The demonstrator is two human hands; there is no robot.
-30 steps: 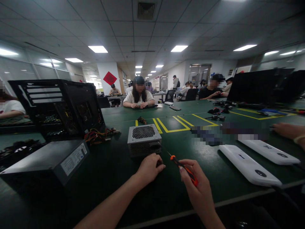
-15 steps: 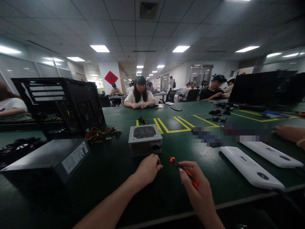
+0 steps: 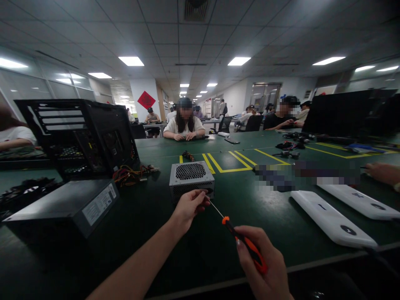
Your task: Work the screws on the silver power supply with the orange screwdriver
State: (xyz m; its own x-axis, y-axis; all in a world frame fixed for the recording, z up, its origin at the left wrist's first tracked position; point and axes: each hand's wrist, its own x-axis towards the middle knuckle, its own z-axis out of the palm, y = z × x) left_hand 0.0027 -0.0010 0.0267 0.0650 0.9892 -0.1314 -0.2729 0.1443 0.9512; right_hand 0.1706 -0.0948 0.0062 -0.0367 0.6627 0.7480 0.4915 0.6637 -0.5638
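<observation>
The left hand (image 3: 186, 209), which half a second earlier lay curled in front of the vented metal box (image 3: 191, 171), had come up against its front, and its thumb and forefinger were pressed together at the far end of the screwdriver (image 3: 254, 253); whether they pinched the tip or something small could not be made out. The right hand (image 3: 274, 262) had drawn slightly nearer the wearer, its fingers pinching the orange-and-black handle, with the shaft now sloping up to the left fingers. The vented box stood where it had been, on the green worktop (image 3: 240, 202) just beyond the left hand. By count, there was one screwdriver and two metal boxes, the second a larger grey box (image 3: 62, 202) at the left with a label on its side. Behind that stood one black computer case (image 3: 111, 137); two white oblong devices (image 3: 331, 216) lay to the right, and one co-worker's hand (image 3: 383, 173) showed at the right edge.
</observation>
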